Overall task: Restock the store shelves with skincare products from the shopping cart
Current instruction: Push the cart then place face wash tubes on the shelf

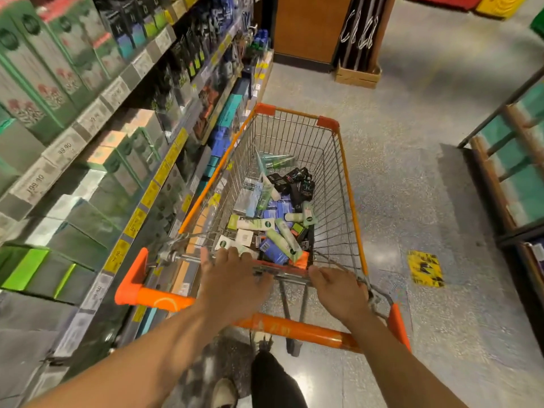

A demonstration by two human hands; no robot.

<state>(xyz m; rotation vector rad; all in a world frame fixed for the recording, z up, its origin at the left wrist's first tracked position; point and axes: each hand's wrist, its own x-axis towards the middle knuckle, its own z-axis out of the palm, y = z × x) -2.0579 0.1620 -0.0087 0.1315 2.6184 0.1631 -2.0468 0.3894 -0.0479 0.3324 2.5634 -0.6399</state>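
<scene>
An orange-trimmed wire shopping cart (347, 184) stands in the aisle in front of me, close against the shelves (97, 119) on my left. Its basket holds several skincare products (273, 219): pale green tubes, blue boxes and black packs. Both my hands grip the rear rim of the basket, just beyond the orange push handle (294, 328). My left hand (232, 278) curls over the rim at the middle, and my right hand (338, 290) curls over it further right. Neither hand holds a product.
The shelves carry rows of green, grey and dark boxes with yellow and white price tags. A wooden pillar (309, 28) and a crate (357, 75) stand ahead. A rack (512, 160) is at right. A yellow floor sticker (425, 269) lies beside the cart.
</scene>
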